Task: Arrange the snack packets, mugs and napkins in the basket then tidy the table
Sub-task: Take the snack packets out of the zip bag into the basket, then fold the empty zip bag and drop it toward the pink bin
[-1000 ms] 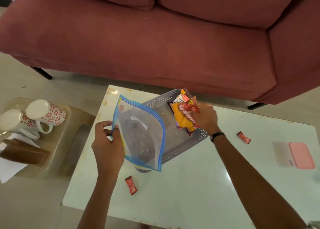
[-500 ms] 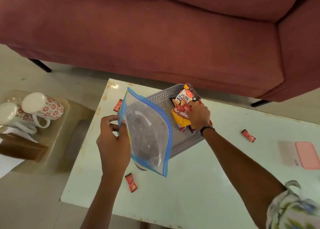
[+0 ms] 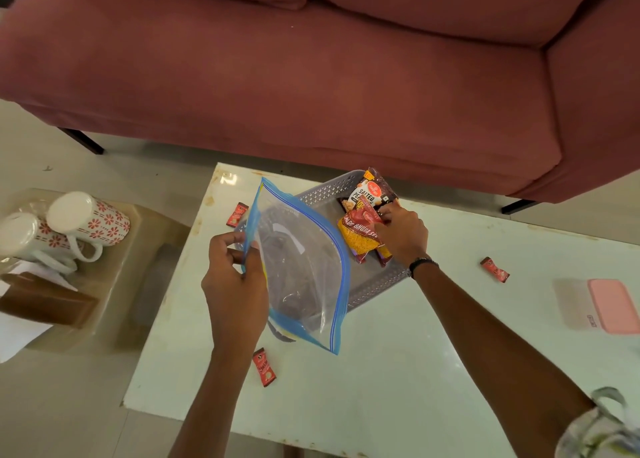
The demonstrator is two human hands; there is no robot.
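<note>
A grey perforated basket (image 3: 372, 286) stands on the white table (image 3: 398, 371). My right hand (image 3: 403, 234) grips a bunch of snack packets (image 3: 362, 236) inside the basket's far end; a salted peanuts packet (image 3: 372, 189) leans on the rim behind them. My left hand (image 3: 235, 284) pinches the edge of a clear zip bag (image 3: 304, 270) with a blue seal, held upright over the basket's near half. Small red sachets lie loose on the table: one near the left edge (image 3: 237, 214), one in front (image 3: 264, 367), one to the right (image 3: 494, 269).
Two white mugs with red flowers (image 3: 88, 220) lie on a beige stool (image 3: 114, 284) left of the table, beside a brown napkin stack (image 3: 41, 300). A pink-lidded box (image 3: 609, 305) sits at the table's right edge. A red sofa (image 3: 311, 76) runs behind.
My right hand has lowered the snack packets deeper into the basket. The zip bag in my left hand has shifted slightly right, uncovering the sachet near the table's left edge.
</note>
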